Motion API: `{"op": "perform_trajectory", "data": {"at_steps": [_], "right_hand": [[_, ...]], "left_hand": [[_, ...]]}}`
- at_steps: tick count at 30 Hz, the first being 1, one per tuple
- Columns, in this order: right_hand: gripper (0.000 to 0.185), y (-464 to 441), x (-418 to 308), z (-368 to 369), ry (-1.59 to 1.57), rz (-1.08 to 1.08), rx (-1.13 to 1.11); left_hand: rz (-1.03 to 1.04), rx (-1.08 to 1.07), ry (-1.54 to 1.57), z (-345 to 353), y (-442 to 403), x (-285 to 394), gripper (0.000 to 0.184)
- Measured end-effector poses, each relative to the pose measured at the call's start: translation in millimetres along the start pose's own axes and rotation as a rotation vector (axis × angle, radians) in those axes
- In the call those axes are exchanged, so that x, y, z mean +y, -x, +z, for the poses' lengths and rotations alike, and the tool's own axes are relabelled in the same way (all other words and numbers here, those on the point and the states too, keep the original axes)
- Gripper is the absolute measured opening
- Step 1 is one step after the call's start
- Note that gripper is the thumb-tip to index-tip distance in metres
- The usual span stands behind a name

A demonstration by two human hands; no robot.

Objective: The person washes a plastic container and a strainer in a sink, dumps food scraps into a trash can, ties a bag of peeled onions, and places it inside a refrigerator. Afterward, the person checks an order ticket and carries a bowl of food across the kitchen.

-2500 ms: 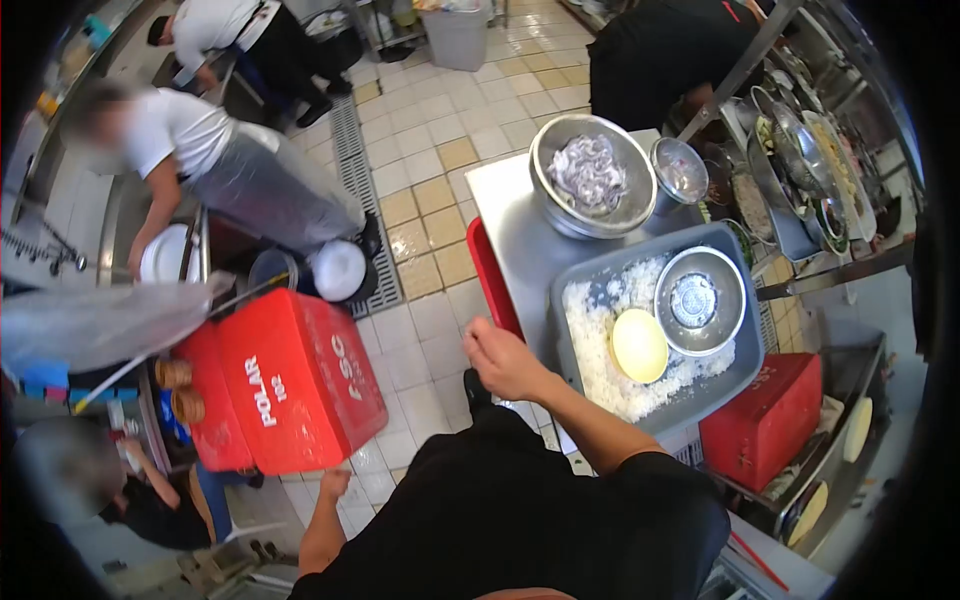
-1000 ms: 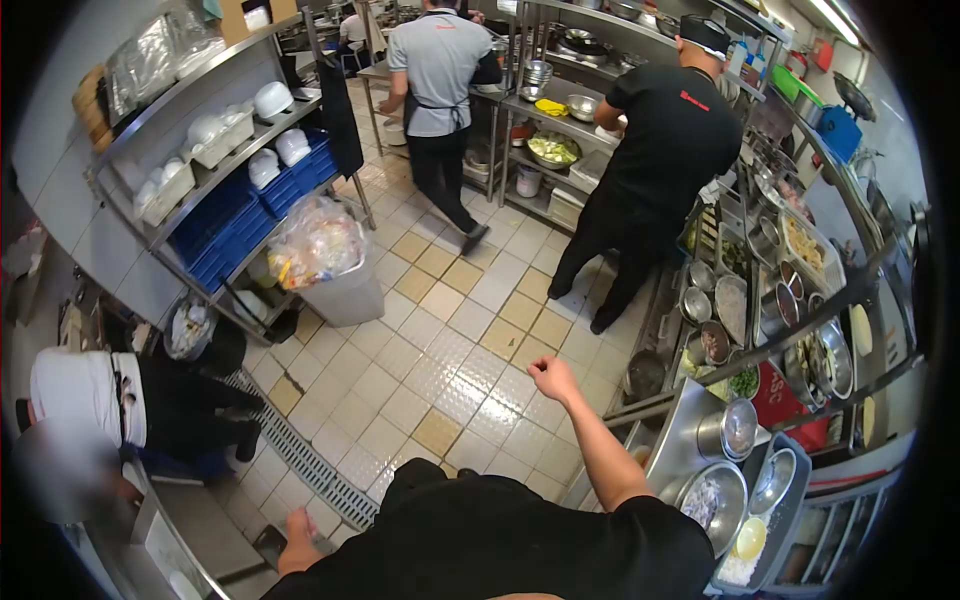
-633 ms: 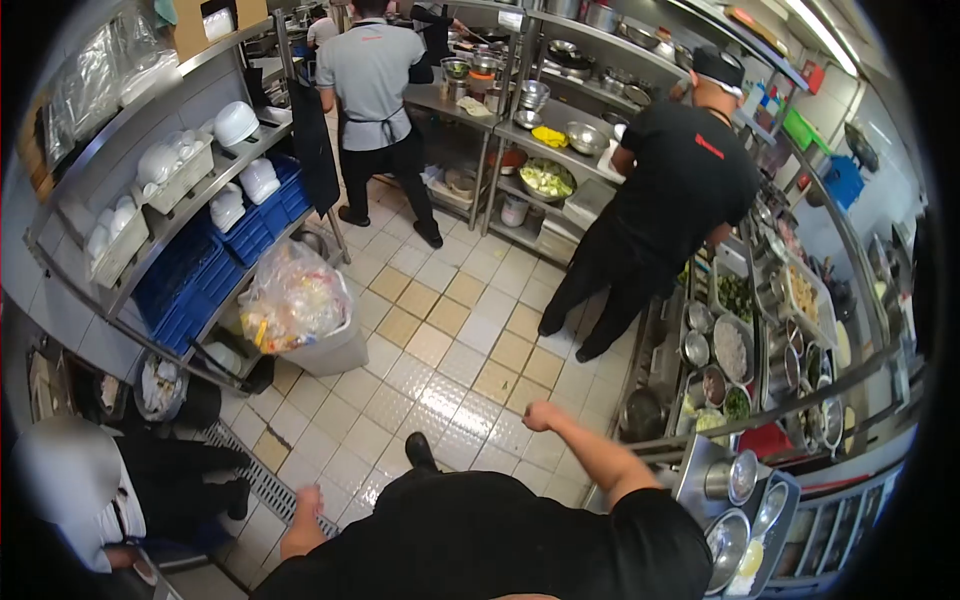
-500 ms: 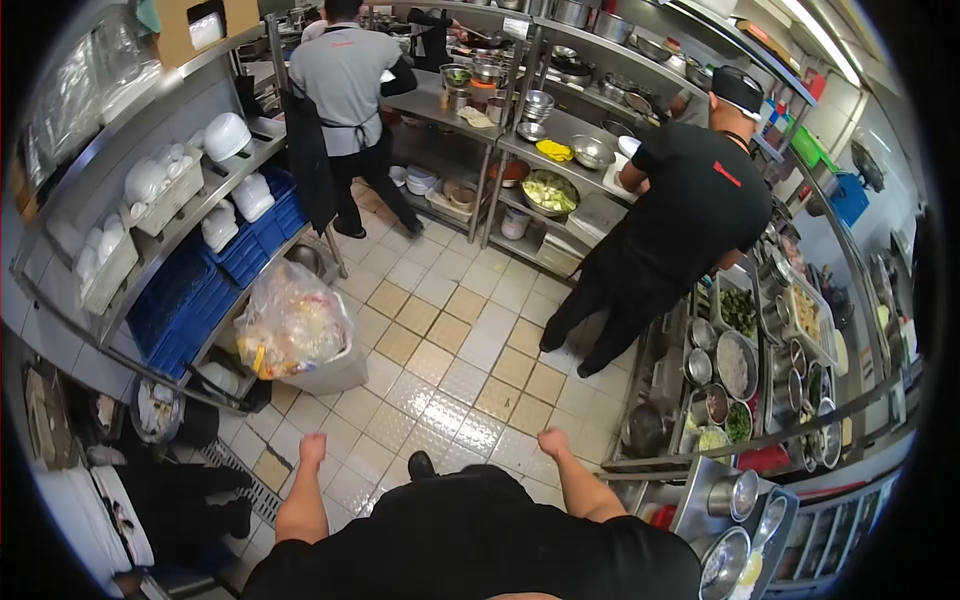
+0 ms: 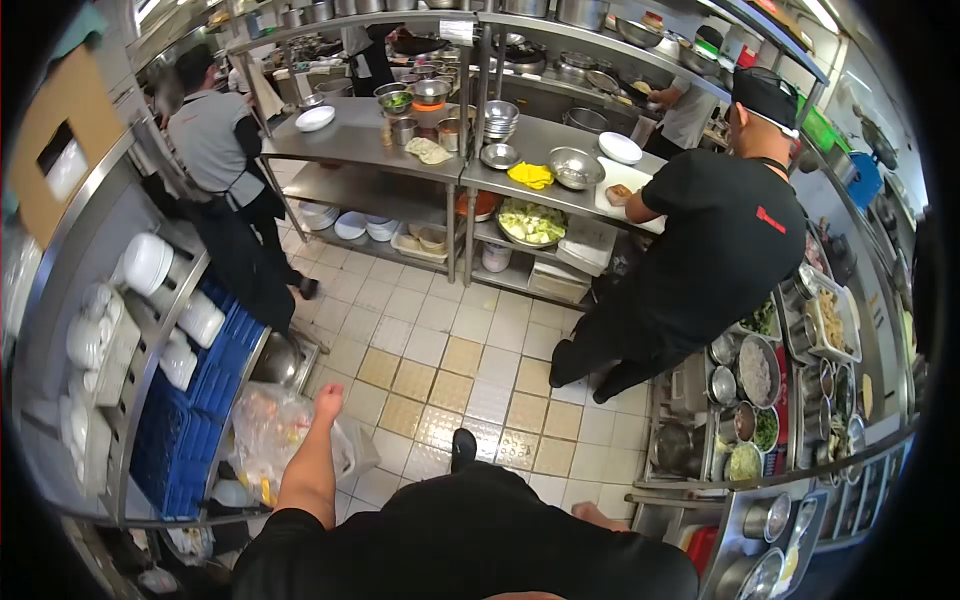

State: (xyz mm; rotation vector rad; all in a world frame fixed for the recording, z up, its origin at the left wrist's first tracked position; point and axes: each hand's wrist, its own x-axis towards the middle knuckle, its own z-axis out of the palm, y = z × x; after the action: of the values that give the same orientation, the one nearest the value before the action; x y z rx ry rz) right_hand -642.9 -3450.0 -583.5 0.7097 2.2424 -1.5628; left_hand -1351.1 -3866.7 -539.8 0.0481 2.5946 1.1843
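My left hand [image 5: 329,399] hangs in front of me with its fingers curled in, and nothing shows in it. Below and left of it stands a bin lined with a clear plastic bag [image 5: 268,430], full of mixed refuse; the forearm crosses in front of its right part. Only a small piece of my right hand [image 5: 596,515] shows beside my body, and its fingers are hidden. The nearest thing to it is the steel counter [image 5: 652,520] on the right.
A co-worker in black [image 5: 700,260] stands at the steel bench on the right, near a white cutting board [image 5: 612,197]. Another person in grey [image 5: 212,150] is at the left. Blue crates [image 5: 170,440] line the left shelf; food containers [image 5: 758,370] fill the right counter.
My view has moved forward, bringing the benches and bin closer. My right hand has swung back beside my body. The person in grey now appears farther left.
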Motion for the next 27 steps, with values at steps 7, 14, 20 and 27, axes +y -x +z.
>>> {"op": "perform_trajectory", "data": {"at_steps": [7, 14, 20, 27], "right_hand": [[0.032, -352.2, -184.9, -147.6, 0.477, 0.323, 0.28], [0.018, -553.6, -431.5, -355.7, -0.285, 0.106, 0.667], [0.05, -611.2, -546.9, -479.6, -0.754, 0.155, 0.797], [0.092, -689.2, -597.5, -596.9, -1.27, 0.309, 0.952]], "left_hand": [[0.236, -0.374, -1.038, -22.2, -107.8, -84.1, 0.03], [-0.216, -0.762, -0.612, -38.9, -183.3, -48.7, 0.029], [-0.332, -0.356, -0.157, -39.9, -316.3, 55.7, 0.026], [-0.286, -0.247, 0.234, -18.1, -483.3, 154.7, 0.024]]}}
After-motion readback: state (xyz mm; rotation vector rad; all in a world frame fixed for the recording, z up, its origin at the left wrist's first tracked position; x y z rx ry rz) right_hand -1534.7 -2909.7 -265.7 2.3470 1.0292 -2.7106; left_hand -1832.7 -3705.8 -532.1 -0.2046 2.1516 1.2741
